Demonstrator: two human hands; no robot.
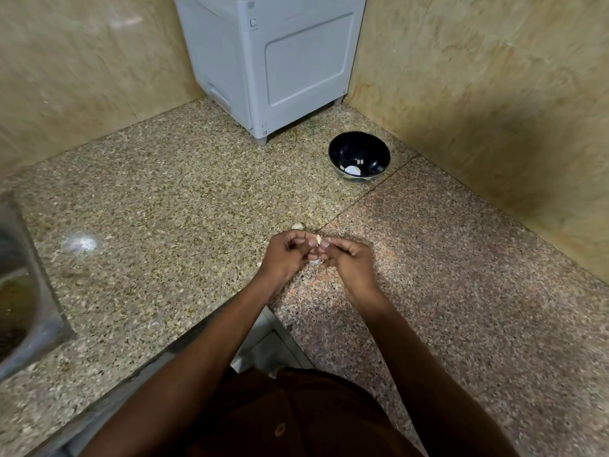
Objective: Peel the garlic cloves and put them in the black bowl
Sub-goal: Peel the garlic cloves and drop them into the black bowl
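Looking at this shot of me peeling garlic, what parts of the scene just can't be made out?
Head view only:
- Garlic clove: mostly covered by the left hand and right hand; how much is peeled is unclear.
- Black bowl: white pieces inside are too small to count.
- Sink: cut off by the left edge.
- Grey appliance: top cut off by the upper edge.

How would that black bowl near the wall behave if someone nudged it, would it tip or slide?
The black bowl probably slides rather than tips: it looks wide and low, sitting on polished stone counter. It likely feels light, holding only a few pale garlic pieces. Its glossy surface may be a little slippery.
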